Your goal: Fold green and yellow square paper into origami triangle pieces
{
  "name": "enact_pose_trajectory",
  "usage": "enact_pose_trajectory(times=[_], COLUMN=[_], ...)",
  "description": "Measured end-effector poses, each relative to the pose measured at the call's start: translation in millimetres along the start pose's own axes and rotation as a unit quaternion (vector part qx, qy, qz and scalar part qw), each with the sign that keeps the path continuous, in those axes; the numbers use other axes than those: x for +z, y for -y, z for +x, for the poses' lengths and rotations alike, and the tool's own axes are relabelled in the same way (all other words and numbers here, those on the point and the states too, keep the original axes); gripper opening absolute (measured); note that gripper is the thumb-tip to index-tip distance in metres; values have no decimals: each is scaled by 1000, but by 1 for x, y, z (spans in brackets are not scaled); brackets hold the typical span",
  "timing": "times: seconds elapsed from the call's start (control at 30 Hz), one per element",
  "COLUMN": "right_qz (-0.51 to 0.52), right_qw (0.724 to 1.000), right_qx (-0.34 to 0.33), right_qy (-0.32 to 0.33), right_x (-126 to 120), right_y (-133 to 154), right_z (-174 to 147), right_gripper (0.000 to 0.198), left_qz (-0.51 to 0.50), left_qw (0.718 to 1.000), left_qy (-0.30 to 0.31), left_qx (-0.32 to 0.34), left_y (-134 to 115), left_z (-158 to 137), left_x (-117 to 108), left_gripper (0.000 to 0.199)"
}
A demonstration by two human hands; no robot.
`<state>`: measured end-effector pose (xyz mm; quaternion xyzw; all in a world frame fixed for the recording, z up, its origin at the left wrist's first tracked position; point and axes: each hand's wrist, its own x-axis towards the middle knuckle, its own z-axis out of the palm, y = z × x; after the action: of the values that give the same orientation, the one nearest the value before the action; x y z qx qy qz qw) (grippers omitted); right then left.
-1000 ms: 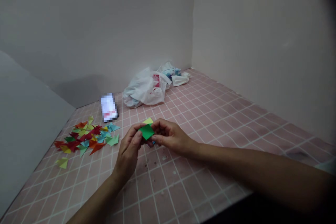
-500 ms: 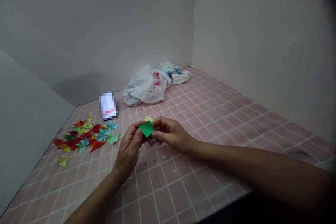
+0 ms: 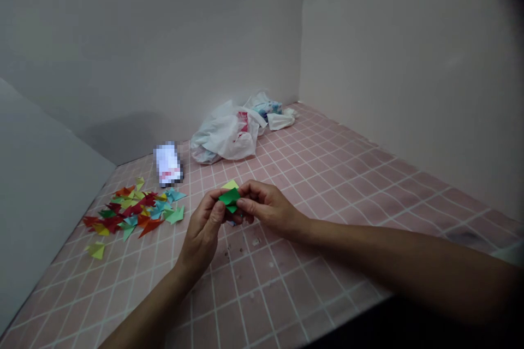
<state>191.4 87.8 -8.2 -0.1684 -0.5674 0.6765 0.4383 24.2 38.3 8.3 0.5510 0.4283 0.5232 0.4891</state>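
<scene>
A small folded piece of green paper (image 3: 229,197) is held between my two hands above the tiled-pattern surface. My left hand (image 3: 208,222) pinches its left side, thumb in front. My right hand (image 3: 268,208) grips the right corner between thumb and fingers. A flap of the green paper stands bent away from a lower layer. Just behind it, a yellow paper (image 3: 231,184) shows above the fingers. Something light blue peeks out below the hands, mostly hidden.
To the left lies a pile of folded paper pieces (image 3: 137,210) in several colours. A phone (image 3: 168,164) with a lit, blurred screen is behind the pile. White plastic bags (image 3: 225,133) rest against the back wall. Pink checked cloth (image 3: 327,174) covers the surface.
The green paper was a flat diamond; its upper layer is now lifted and bent, showing a lower point. Both hands have stayed nearly in place.
</scene>
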Motion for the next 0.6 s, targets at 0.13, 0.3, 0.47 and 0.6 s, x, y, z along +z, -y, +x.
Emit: enact_pose_trajectory(times=[0.13, 0.3, 0.47, 0.6], right_qz=[-20, -32, -54, -65], right_qw=[1000, 999, 998, 997], right_qx=[1, -9, -10, -22], right_qy=[-18, -13, -7, -18], right_x=[0, 1, 2, 1], right_y=[-2, -4, -2, -3], right_z=[-1, -3, -3, -3], right_gripper=[20, 15, 12, 8], left_qz=[-12, -13, 6, 62], left_qw=[1000, 999, 999, 997], left_qy=[-5, -29, -46, -49], left_qx=[0, -6, 6, 14], left_y=[-4, -6, -8, -9], left_z=[1, 1, 2, 2], left_x=[5, 9, 8, 7], left_gripper=[24, 24, 19, 16])
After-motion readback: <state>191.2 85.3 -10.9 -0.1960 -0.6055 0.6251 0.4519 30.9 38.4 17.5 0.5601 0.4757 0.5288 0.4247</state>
